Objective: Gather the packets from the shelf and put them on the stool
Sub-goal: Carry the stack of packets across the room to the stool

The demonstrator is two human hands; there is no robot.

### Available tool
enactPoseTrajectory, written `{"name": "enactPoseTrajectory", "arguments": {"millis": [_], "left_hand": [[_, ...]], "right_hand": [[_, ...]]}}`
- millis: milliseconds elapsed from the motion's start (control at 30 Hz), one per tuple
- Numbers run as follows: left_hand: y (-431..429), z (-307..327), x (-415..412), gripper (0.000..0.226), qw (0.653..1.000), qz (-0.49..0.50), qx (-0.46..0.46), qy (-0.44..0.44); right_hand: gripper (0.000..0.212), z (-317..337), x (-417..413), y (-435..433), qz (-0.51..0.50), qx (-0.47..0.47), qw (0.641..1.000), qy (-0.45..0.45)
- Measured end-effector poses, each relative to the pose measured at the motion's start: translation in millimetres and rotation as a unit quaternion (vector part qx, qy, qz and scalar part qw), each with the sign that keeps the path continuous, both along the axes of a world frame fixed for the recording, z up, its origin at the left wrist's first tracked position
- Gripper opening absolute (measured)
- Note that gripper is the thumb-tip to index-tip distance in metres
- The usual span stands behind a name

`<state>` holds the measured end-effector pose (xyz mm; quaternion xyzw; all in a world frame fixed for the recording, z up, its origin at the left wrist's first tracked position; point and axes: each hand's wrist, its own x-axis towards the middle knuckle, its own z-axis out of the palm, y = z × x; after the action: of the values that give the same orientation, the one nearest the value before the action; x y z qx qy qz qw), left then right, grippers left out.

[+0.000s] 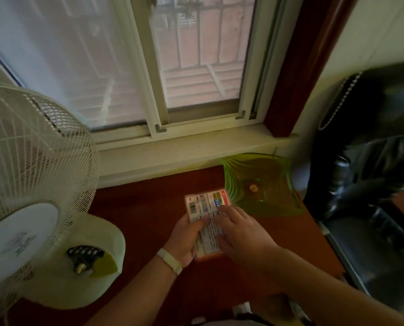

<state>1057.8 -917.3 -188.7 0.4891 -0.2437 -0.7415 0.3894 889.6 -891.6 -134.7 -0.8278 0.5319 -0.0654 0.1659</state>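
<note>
A stack of flat packets [202, 204], white and orange with a barcode and printed text, lies over the dark red shelf [144, 208] below the window. My left hand [186, 236], with a white band on the wrist, grips the stack along its left edge. My right hand [241, 231] rests flat on top of the packets, fingers spread, covering their right half. No stool is in view.
A green translucent dish [266, 175] with a small brown item inside touches the packets' far right corner. A white table fan [31, 184] fills the left. A black bag [372, 161] stands at the right. The window sill [184, 149] runs behind.
</note>
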Motion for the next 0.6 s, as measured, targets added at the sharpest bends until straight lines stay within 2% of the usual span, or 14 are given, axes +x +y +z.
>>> {"name": "enactPoseTrajectory", "arguments": {"millis": [167, 300, 467, 600], "left_hand": [[12, 0, -16, 0.03, 0.996, -0.094, -0.005, -0.006], [28, 6, -44, 0.026, 0.986, -0.168, -0.005, 0.0], [58, 12, -93, 0.027, 0.967, -0.255, -0.003, -0.005], [86, 13, -138, 0.03, 0.948, -0.317, -0.011, -0.012]], "right_hand": [[0.053, -3, -7, 46, -0.098, -0.008, 0.995, 0.019], [0.04, -6, -22, 88, -0.181, -0.005, 0.983, 0.01], [0.046, -3, -54, 141, -0.258, 0.012, 0.966, 0.018], [0.042, 1, -89, 188, -0.307, 0.003, 0.952, 0.012]]}}
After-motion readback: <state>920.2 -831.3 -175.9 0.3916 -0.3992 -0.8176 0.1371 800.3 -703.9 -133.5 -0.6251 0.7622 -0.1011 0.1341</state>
